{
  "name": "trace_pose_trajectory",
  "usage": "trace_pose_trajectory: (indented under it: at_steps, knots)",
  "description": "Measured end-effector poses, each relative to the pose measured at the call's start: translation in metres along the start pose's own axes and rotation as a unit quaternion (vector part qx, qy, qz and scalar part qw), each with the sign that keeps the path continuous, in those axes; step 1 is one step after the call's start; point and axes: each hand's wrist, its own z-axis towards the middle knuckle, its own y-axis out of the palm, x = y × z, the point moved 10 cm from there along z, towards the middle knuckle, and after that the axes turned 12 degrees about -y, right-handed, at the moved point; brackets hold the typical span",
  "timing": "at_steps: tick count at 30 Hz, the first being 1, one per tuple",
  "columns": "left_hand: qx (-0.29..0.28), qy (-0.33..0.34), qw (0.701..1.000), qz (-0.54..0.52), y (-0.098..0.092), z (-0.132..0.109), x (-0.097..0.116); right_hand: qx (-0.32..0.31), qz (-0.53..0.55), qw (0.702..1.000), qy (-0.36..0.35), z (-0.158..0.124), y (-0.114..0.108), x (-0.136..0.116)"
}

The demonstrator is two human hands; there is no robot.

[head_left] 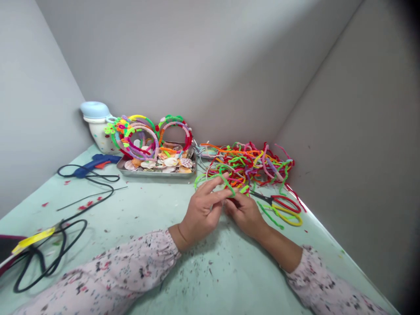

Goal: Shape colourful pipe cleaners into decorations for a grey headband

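A green pipe cleaner (227, 182) is bent in a loop over the fingertips of my left hand (204, 209). The thumb and fingers of that hand are closed on it. From the other side, my right hand (245, 213) pinches the same pipe cleaner, and its fingertips touch those of the left. Where the ends of the strand lie is hidden behind my fingers. Just beyond both hands spreads a tangled heap of coloured pipe cleaners (249, 164). Scissors (285, 206) with red and yellow handles lie right of my right hand, beside a loose green piece (271, 216).
A metal tray (157, 173) of seashells (170, 162) stands at the back, with several wrapped headbands (144, 131) on it. Left are a blue glue gun (98, 164), its black cord (111, 192) and a white pot with a blue lid (96, 111). Grey walls enclose the table.
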Motion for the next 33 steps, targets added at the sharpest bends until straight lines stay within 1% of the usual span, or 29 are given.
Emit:
trace_pose_trajectory:
  at_steps: [2, 4, 7, 9, 12, 13, 14, 16, 18, 20, 22, 27, 33]
  knots:
    - [-0.008, 0.025, 0.999, 0.021, 0.001, -0.002, 0.008, -0.004, -0.01, 1.0, -0.01, 0.001, 0.001, -0.001]
    - [-0.003, 0.044, 0.998, 0.036, 0.001, -0.003, 0.013, -0.009, -0.009, 1.0, -0.016, 0.001, 0.002, -0.002]
    - [0.012, 0.055, 0.997, 0.06, 0.0, -0.003, 0.015, -0.012, 0.009, 1.0, -0.008, 0.001, 0.003, -0.001]
    - [0.037, 0.047, 0.995, 0.08, -0.003, -0.001, 0.011, -0.005, 0.017, 1.0, 0.001, 0.001, 0.002, 0.0]
    - [0.108, 0.004, 0.988, 0.109, -0.014, 0.002, -0.002, 0.009, 0.02, 1.0, 0.01, 0.0, 0.0, 0.002]
    - [0.125, -0.018, 0.985, 0.12, -0.017, 0.003, -0.009, 0.012, 0.018, 1.0, 0.012, -0.001, -0.001, 0.003]
    - [0.13, -0.03, 0.982, 0.132, -0.017, 0.004, -0.013, 0.016, 0.017, 1.0, 0.015, -0.001, -0.002, 0.003]
    - [0.111, -0.06, 0.981, 0.15, -0.013, 0.006, -0.024, 0.023, 0.013, 0.999, 0.018, -0.002, -0.003, 0.004]
    - [0.071, -0.073, 0.983, 0.154, -0.005, 0.007, -0.03, 0.029, 0.011, 0.999, 0.017, -0.002, -0.005, 0.003]
    - [0.034, -0.077, 0.985, 0.151, 0.003, 0.006, -0.032, 0.03, 0.013, 0.999, 0.014, -0.002, -0.005, 0.002]
    - [0.011, -0.079, 0.987, 0.143, 0.008, 0.005, -0.032, 0.032, 0.02, 0.999, 0.011, -0.002, -0.006, 0.001]
    - [-0.009, -0.083, 0.988, 0.13, 0.01, 0.005, -0.032, 0.05, 0.042, 0.998, 0.009, -0.003, -0.009, 0.0]
    - [-0.027, -0.079, 0.99, 0.113, 0.013, 0.005, -0.031, 0.069, 0.054, 0.996, -0.017, -0.003, -0.014, -0.002]
